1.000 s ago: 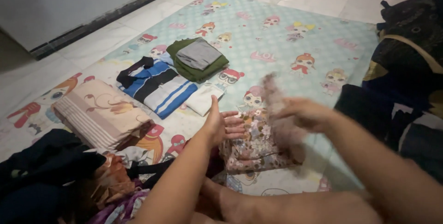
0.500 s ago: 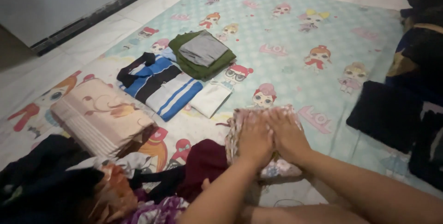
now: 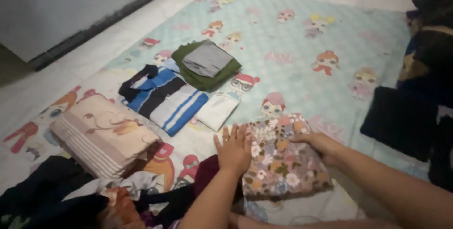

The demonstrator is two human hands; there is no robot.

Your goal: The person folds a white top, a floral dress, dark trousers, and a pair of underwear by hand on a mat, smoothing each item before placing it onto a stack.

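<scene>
A folded floral cloth (image 3: 283, 163) in pinks and browns lies on the pale cartoon-print mat (image 3: 302, 45) in front of me. My left hand (image 3: 233, 148) rests flat with fingers spread on the cloth's left edge. My right hand (image 3: 317, 143) lies on its right side, fingers pointing left across the fabric. Neither hand grips anything.
Folded items line up to the left: a beige patterned cloth (image 3: 101, 132), a blue, black and white striped garment (image 3: 163, 94), a white piece (image 3: 217, 111), and a green one with grey on top (image 3: 206, 64). Unfolded clothes (image 3: 71, 196) pile at lower left; dark clothes (image 3: 415, 92) at right.
My hands, pressed together on the middle of the floral cloth half a second ago, have slid apart to its left and right sides. A second ago the cloth was still being folded over.
</scene>
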